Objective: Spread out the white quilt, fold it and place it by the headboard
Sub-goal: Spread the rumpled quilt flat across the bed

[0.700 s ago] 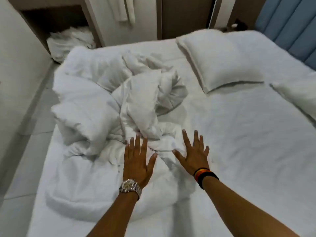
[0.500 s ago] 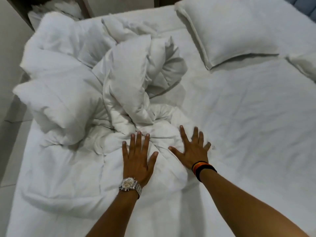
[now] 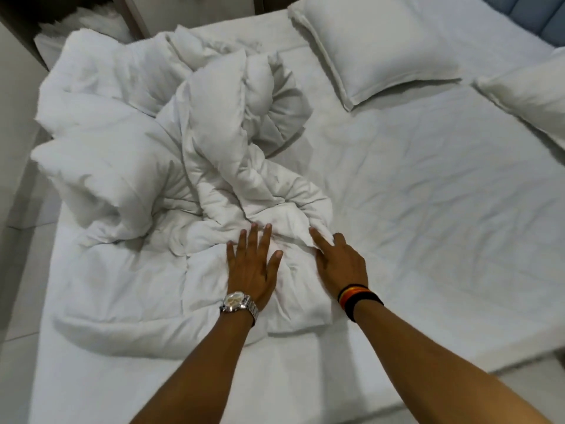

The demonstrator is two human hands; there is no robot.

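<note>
Bed (image 3: 428, 240) fills the view; flat white sheet, lightly creased. Two pillows at 1 o'clock (image 3: 379, 47) and 3 o'clock (image 3: 532, 99). Blue padded headboard (image 3: 547, 16) at the far 2 o'clock corner. Open shelf holding white linen (image 3: 88, 22) at 11 o'clock.

Quilt (image 3: 171, 166): white, thick, puffy, bunched in a twisted heap from centre out to 10 o'clock. A rolled ridge runs toward 12; the near portion lies flatter, with pinched wrinkles. It sits on the half of the bed away from the headboard.

Left hand (image 3: 252, 270), with watch (image 3: 237, 302): fingers spread, palm down flat on the near flat portion, gripping nothing. Right hand (image 3: 341, 264), with wristband (image 3: 357, 298): fingers extended and slightly curled, tips touching a fold at the heap's near right edge; no closed grip visible.

Step, by judgement: the start of spreading, hands feeling for an edge. Nothing unfolded or folded yet.

Next move needs: pinch a hem or corner with each hand, lift, pull apart toward 3 and 9 to untwist the roll. The filling looks soft and bulky, so expect drag and snagging folds.
</note>
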